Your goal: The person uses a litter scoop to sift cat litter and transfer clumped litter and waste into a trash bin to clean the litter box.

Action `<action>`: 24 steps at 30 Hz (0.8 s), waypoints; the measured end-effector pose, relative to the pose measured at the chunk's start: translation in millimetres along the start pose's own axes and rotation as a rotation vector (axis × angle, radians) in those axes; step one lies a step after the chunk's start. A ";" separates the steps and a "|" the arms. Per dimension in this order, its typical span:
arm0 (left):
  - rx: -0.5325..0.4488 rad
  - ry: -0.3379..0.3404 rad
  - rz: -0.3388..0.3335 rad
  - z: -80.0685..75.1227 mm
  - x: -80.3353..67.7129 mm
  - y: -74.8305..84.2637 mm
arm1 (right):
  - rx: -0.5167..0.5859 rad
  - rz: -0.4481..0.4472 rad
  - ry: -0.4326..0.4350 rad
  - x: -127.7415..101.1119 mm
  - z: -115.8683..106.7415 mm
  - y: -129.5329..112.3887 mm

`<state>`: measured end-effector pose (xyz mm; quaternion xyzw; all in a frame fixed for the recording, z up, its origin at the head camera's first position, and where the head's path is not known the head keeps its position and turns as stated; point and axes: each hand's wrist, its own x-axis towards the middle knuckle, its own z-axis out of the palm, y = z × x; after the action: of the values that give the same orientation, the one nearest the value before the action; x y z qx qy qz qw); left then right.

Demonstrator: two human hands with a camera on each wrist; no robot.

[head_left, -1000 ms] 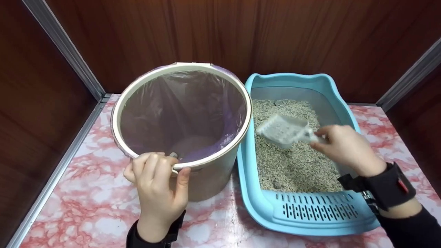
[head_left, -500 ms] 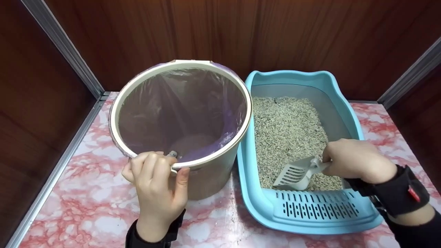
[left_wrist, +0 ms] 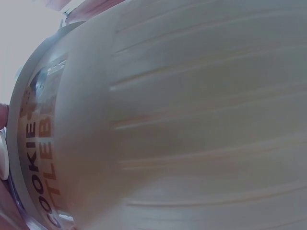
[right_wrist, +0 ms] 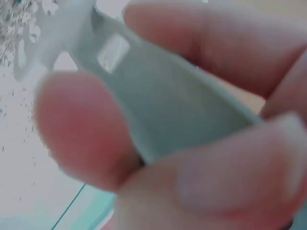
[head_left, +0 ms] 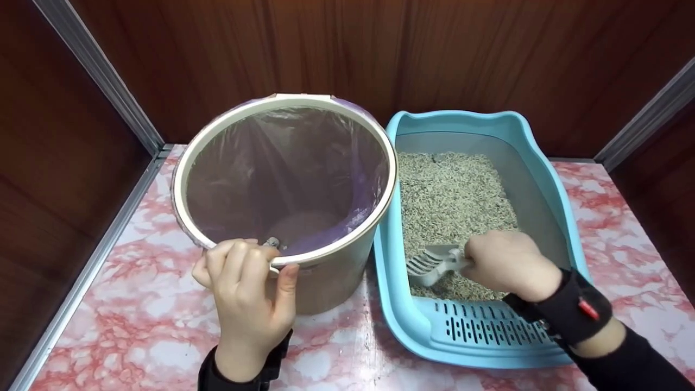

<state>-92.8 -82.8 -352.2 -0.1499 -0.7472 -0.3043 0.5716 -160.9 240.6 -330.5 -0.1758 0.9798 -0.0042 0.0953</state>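
My left hand (head_left: 244,298) grips the near rim of a trash can (head_left: 331,282), fingers over the edge and thumb on the outer side. A thin purplish bag (head_left: 293,163) lines the can, and a small grey clump (head_left: 273,242) shows inside just past my fingers. In my right hand (head_left: 516,266) is the handle of a pale grey slotted litter scoop (head_left: 431,263); the right wrist view shows fingers and thumb curled round that handle (right_wrist: 168,96). The scoop's head lies low at the litter (head_left: 450,201), near the front left corner of the blue litter box (head_left: 393,320).
The can and the litter box stand side by side on a red-and-white marbled table (head_left: 136,326). A slotted ledge (head_left: 499,331) forms the box's front. Dark wooden panels (head_left: 347,49) close off the back and both sides.
My right hand brings the scoop from above the litter down to the near end, then leftward into the front left corner. The left hand keeps its hold on the rim.
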 end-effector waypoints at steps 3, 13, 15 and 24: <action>-0.003 0.002 0.001 0.1 -0.3 0.1 | -0.018 0.032 -0.011 6.1 4.6 -9.3; 0.001 0.005 -0.002 0.8 -0.6 0.9 | -0.013 0.145 -0.027 42.1 14.4 -19.0; 0.004 0.005 -0.005 0.6 -0.4 0.9 | 0.016 0.159 -0.013 50.2 14.6 -16.6; -0.002 0.010 -0.007 1.4 0.3 -1.0 | 0.109 0.170 0.041 78.1 40.3 7.2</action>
<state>-94.5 -82.7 -352.4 -0.1464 -0.7444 -0.3078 0.5741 -227.6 221.4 -384.9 -0.0866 0.9912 -0.0529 0.0846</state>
